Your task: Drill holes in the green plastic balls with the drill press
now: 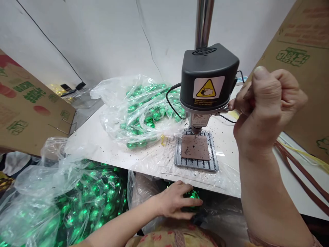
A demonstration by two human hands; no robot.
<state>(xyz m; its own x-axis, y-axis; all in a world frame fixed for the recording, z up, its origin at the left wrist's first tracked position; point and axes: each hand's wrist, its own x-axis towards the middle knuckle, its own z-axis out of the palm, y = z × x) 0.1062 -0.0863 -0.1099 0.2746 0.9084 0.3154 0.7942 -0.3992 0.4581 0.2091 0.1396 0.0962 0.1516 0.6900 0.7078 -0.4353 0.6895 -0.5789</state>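
A small bench drill press (209,75) with a black motor housing stands on a white table. My right hand (267,94) is closed in a raised fist at its right side, round the feed handle, which the fingers mostly hide. Below the drill bit, a brown board (195,148) with a dark hole lies on the grey slotted base (213,166). Under the table's front edge, my left hand (177,202) has its fingers wrapped round a shiny green faceted ball (192,197). The ball is partly covered by the fingers and apart from the drill.
A clear plastic bag (108,103) of green balls lies left of the drill. Another full bag (89,195) sits lower left. Cardboard boxes stand at left (31,106) and right (303,79). Dark shavings dot the table (87,144). Brown straps (300,168) lie right.
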